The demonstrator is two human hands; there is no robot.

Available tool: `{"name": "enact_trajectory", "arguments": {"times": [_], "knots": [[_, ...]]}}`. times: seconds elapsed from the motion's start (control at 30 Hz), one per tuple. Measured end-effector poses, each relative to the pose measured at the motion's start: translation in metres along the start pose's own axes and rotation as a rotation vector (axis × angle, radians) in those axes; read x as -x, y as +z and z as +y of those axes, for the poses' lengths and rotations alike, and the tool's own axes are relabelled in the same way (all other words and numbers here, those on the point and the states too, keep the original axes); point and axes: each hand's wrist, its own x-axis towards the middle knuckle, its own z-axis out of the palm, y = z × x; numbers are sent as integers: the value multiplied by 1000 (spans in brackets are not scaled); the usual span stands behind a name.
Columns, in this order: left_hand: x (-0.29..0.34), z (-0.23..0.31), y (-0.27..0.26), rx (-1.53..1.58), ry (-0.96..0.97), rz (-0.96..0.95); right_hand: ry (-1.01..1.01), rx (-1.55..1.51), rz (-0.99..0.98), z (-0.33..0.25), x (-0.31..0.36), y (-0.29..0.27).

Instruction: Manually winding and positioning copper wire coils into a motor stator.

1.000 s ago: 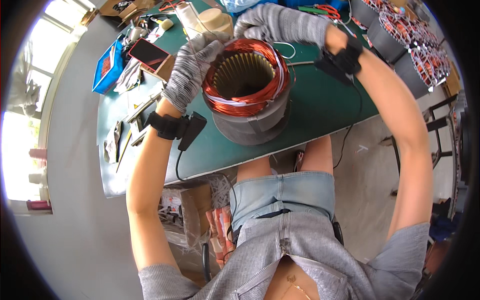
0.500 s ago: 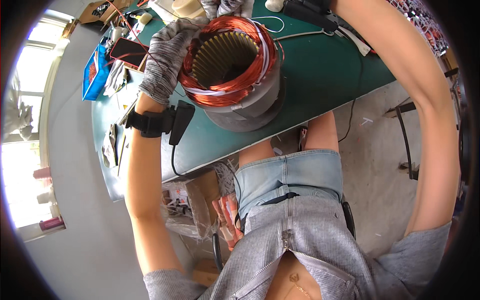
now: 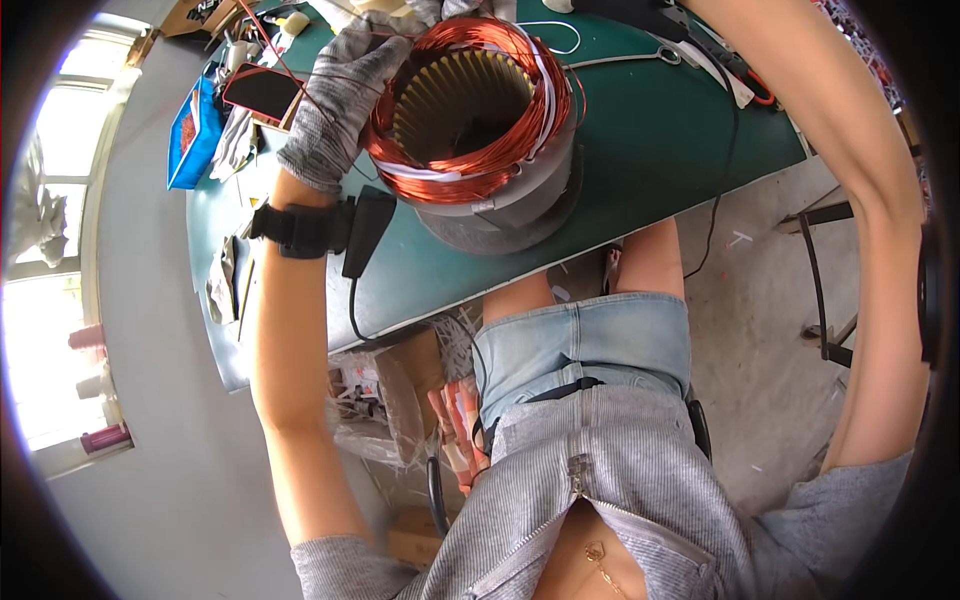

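A motor stator [image 3: 495, 187] stands upright on the green table, a thick ring of copper winding [image 3: 455, 187] with white lacing around its top. Yellowish slot strips [image 3: 425, 110] line its bore. My left hand [image 3: 345, 95], in a grey knitted glove, is at the winding's left side, its fingers bent together at the far left rim around a thin copper wire [image 3: 318, 103]. Beyond the far rim, my right hand [image 3: 432, 8], gloved too, shows only in part at the upper edge; its fingers are cut off and hidden.
A blue bin [image 3: 196, 140] and a phone with a red edge [image 3: 262, 93] lie at the left. Scissors with red handles [image 3: 762, 88] lie right of the stator, near a white cord [image 3: 620, 59]. A black cable [image 3: 718, 200] hangs over the table's near edge.
The view has shifted slightly, so the stator sits a little higher and farther right. My left hand's fingers have drawn together at the rim, and my right hand shows less.
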Motion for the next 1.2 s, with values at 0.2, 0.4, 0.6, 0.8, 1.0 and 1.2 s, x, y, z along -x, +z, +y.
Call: {"name": "enact_trajectory", "arguments": {"times": [0.2,0.4,0.6,0.8,1.0,1.2], "knots": [[-12,6,-4,-233,88,-20,16,27,-19,-9,-2,3],[-11,2,-8,-638,364,-40,20,39,-26,-11,1,1],[-23,-8,-12,-761,490,-98,46,69,-41,-10,13,-1],[-32,19,-7,-946,889,-229,62,109,-34,-5,10,-1],[4,34,-20,-612,32,-8,-304,187,416,-2,-15,12],[-15,28,-30,-606,16,-121,-135,149,133,-2,-52,22]]}}
